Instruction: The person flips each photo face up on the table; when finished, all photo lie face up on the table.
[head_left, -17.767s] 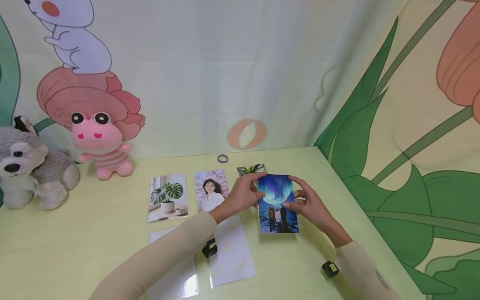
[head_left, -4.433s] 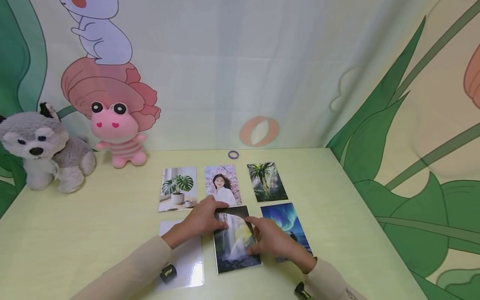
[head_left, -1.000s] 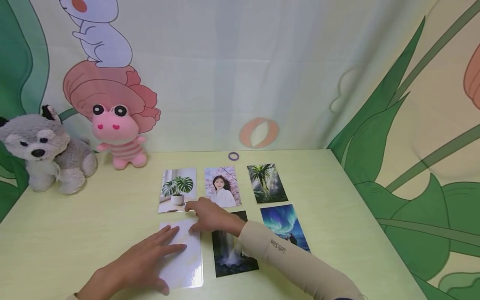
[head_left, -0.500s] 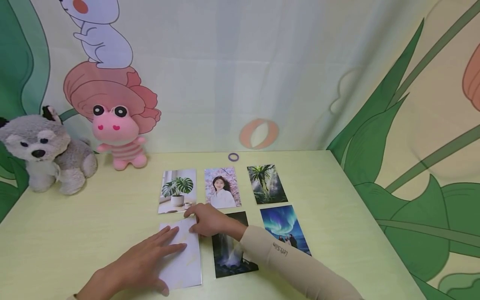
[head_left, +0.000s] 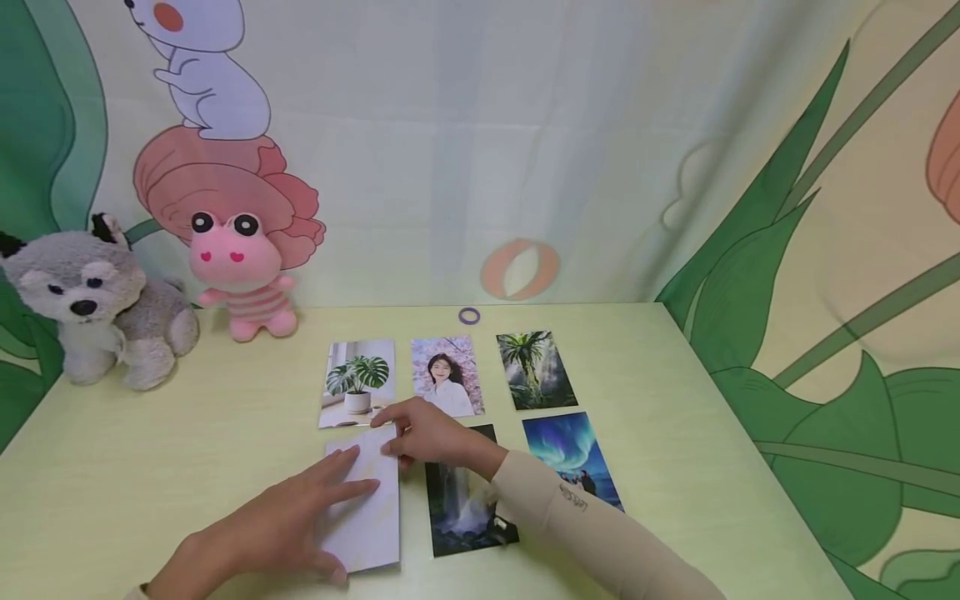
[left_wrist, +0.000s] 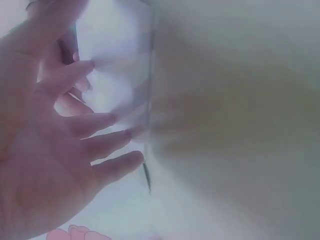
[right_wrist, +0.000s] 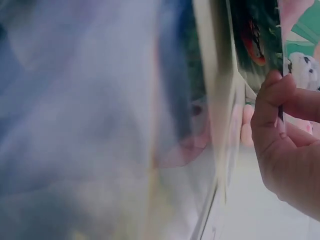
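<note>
A white-backed photo card (head_left: 367, 525) is at the front left of the photo rows, its right side tilted up off the table. At its upper right corner, my right hand (head_left: 435, 433) pinches the edge between thumb and fingers. Its underside, dark with a red patch, shows in the right wrist view beside my right hand (right_wrist: 285, 145). My left hand (head_left: 277, 521) lies over the card's left side with its fingers spread and straight. In the left wrist view, the fingers of my left hand (left_wrist: 65, 135) reach along the pale card (left_wrist: 115, 40).
Face-up photos show a potted plant (head_left: 357, 387), a portrait (head_left: 447, 379), a jungle tree (head_left: 536, 371), a waterfall (head_left: 457, 529) and northern lights (head_left: 566, 446). Behind are a purple ring (head_left: 469, 316), a pink plush (head_left: 243, 275) and a grey plush dog (head_left: 105, 304).
The northern lights and waterfall photos, earlier in both hands, now lie face up on the table. My right hand has reached left across the waterfall photo and raised the white-backed photo card's right side.
</note>
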